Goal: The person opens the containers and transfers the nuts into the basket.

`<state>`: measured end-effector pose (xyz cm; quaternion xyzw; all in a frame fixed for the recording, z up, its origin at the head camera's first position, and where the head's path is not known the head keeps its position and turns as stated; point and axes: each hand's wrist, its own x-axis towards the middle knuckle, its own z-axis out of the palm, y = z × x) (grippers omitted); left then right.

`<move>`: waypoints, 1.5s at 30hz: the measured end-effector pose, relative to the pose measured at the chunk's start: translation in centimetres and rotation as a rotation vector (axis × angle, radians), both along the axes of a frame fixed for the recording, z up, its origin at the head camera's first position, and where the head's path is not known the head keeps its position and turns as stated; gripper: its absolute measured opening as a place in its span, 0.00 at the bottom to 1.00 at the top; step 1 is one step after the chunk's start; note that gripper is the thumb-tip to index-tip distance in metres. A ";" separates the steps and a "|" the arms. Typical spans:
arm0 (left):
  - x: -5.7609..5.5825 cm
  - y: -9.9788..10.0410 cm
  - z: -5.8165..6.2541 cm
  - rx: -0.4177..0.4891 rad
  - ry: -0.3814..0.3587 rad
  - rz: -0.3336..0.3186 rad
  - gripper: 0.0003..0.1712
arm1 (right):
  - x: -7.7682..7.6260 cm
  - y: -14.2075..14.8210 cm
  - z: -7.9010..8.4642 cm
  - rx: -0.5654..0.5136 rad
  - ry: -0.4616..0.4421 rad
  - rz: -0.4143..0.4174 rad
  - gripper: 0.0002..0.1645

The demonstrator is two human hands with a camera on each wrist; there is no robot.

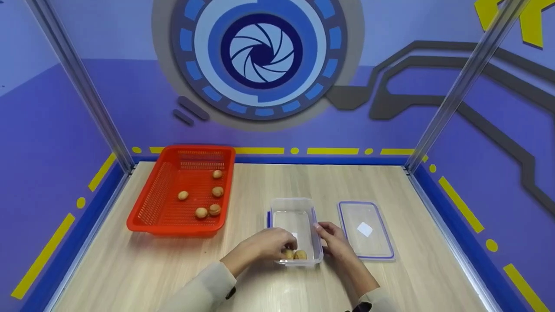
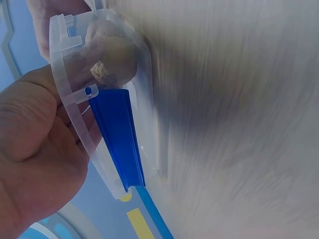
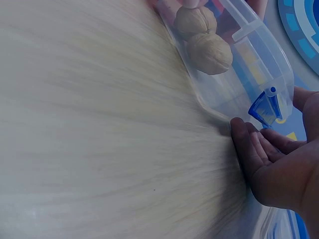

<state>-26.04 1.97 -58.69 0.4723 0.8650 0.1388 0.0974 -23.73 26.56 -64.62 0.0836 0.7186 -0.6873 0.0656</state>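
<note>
A clear plastic food container [image 1: 295, 216] with blue side clips stands on the wooden table. Over its near left wall my left hand [image 1: 273, 242] reaches inside, curled fingers at a walnut [image 1: 288, 254]. A second walnut [image 1: 300, 255] lies right beside it at the near end. In the right wrist view, a fingertip [image 3: 191, 2] touches the upper walnut [image 3: 192, 22]. My right hand [image 1: 337, 243] holds the container's right side, thumb at the rim and the other fingers outside, low by the table. Through the clear wall, the left wrist view shows the walnuts [image 2: 117, 59] overlapping.
A red plastic basket [image 1: 143, 203] at the left holds several walnuts [image 1: 217, 191]. The container's clear lid [image 1: 377, 236], with a blue seal and a white label, lies flat to the right. Printed panels [image 1: 277, 138] and metal posts [image 1: 446, 99] border the table [image 1: 260, 186].
</note>
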 end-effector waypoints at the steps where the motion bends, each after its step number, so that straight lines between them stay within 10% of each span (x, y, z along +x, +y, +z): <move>1: 0.0 0.0 0.0 0.003 -0.002 -0.001 0.14 | 0.1 0.0 0.0 -0.001 -0.005 -0.001 0.33; 26: -0.6 -0.7 0.3 0.193 -0.113 0.011 0.16 | -0.1 0.1 0.0 0.005 -0.010 0.019 0.32; 45: -1.5 -6.3 4.3 0.356 -0.123 0.198 0.16 | 0.0 0.1 0.0 0.040 0.000 0.007 0.33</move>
